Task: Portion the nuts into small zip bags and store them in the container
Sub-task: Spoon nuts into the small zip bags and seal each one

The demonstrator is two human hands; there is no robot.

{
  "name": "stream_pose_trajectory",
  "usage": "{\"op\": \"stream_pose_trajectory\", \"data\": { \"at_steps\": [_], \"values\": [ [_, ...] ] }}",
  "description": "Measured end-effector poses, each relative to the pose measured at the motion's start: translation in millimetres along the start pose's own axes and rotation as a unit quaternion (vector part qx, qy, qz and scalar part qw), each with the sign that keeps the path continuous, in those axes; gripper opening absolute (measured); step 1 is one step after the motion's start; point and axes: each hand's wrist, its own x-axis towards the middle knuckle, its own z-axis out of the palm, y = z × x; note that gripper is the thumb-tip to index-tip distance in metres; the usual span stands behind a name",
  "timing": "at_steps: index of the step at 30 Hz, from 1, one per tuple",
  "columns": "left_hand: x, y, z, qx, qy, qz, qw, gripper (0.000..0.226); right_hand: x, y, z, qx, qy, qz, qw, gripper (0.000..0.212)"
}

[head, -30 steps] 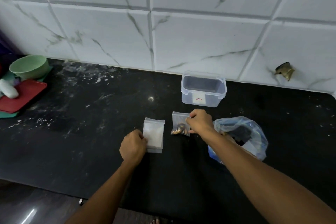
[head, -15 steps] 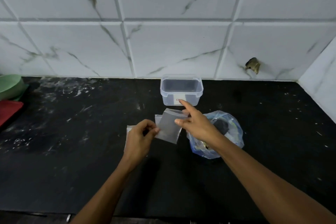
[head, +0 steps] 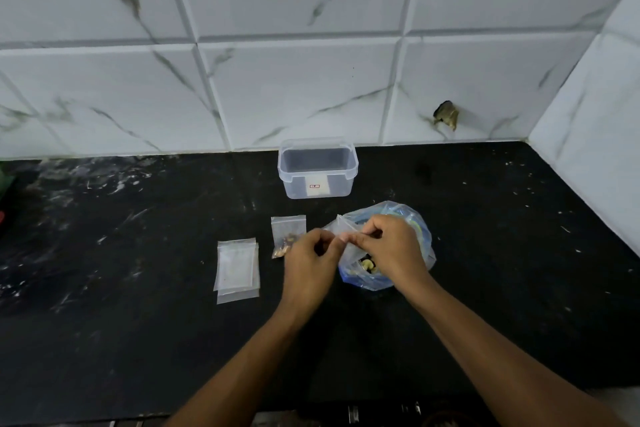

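White marble-veined tiles point(head: 298, 87) form the wall behind a black desk point(head: 138, 322), seen from the head camera; pale smears and specks are scattered over the desk's surface. A clear plastic container point(head: 318, 168) is set against the foot of the wall, lidless, with a small label on its front face.

In front of the container and slightly to its right, a large blue-tinted plastic bag point(head: 417, 229) lies open on the desk, and a few nuts point(head: 367, 264) can be seen inside it. Directly above this bag an empty zip bag point(head: 341, 226) is held between both hands. The left hand point(head: 311, 262) has its fingers curled and pinches the bag's near edge; the right hand point(head: 391, 246) pinches the same edge from the other side, its fingers bent inward. The two thumbs nearly meet at the bag's mouth.

In front of the container and slightly to its left, a filled zip bag point(head: 288, 234) lies flat on the desk, with nuts gathered at its lower end, partly hidden by the left hand. Farther to the left of the container and nearer the viewer, a small stack of empty zip bags point(head: 237, 269) is laid on the desk.
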Motion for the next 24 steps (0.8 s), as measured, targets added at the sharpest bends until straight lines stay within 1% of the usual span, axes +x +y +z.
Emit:
{"op": "stream_pose_trajectory", "data": {
  "at_steps": [3,5,7,9,10,11,12,13,15,16,18,20,21,24],
  "values": [
    [0.7,5.0,8.6,-0.119,-0.036,-0.089,0.988,0.026,-8.4,2.5,8.6,-0.002,-0.01,-0.008,1.0,0.022],
    [1.5,4.8,10.0,-0.137,-0.039,-0.12,0.982,0.025,-11.0,3.3,9.3,0.004,-0.028,-0.006,1.0,0.019],
    [1.4,5.2,8.9,-0.123,-0.037,-0.13,0.983,0.022,-12.5,4.9,7.2,0.021,-0.074,0.009,0.997,0.014],
    [3.0,5.4,5.8,-0.086,-0.026,-0.123,0.988,0.022,-13.1,8.1,4.8,0.075,-0.123,0.038,0.989,0.01],
    [4.7,5.0,3.8,-0.059,-0.023,-0.112,0.992,0.022,-14.0,9.2,4.4,0.106,-0.135,0.061,0.983,0.01],
    [6.3,5.2,2.3,-0.024,-0.022,-0.102,0.994,0.021,-14.5,10.4,3.9,0.116,-0.132,0.084,0.981,0.01],
    [7.6,7.2,0.7,0.021,-0.022,-0.092,0.995,0.019,-13.6,11.3,2.7,0.1,-0.111,0.099,0.984,0.01],
    [8.6,9.3,-1.1,0.083,-0.02,-0.076,0.993,0.017,-12.3,12.0,0.9,0.057,-0.079,0.102,0.99,0.01],
    [10.7,16.8,-4.5,0.218,-0.018,-0.034,0.975,0.015,-10.5,9.8,-3.4,-0.009,-0.013,0.094,0.995,0.009],
    [11.8,21.2,-5.9,0.261,-0.016,-0.015,0.965,0.016,-9.2,8.0,-4.7,-0.01,0.01,0.083,0.996,0.007],
    [14.2,26.1,-5.6,0.294,-0.019,0.013,0.956,0.017,-7.1,6.8,-4.8,0.003,0.027,0.063,0.998,0.009],
    [17.3,21.9,-2.7,0.268,-0.028,0.041,0.962,0.013,-6.8,5.6,-4.0,0.011,0.022,0.057,0.998,0.012],
    [17.5,17.9,-1.0,0.242,-0.033,0.059,0.968,0.021,-6.9,5.6,-4.1,0.019,0.018,0.059,0.998,0.013],
    [18.1,5.1,2.1,0.17,-0.087,0.092,0.977,0.075,-7.9,6.4,-7.3,0.026,0.008,0.064,0.998,0.017]
  ]
}}
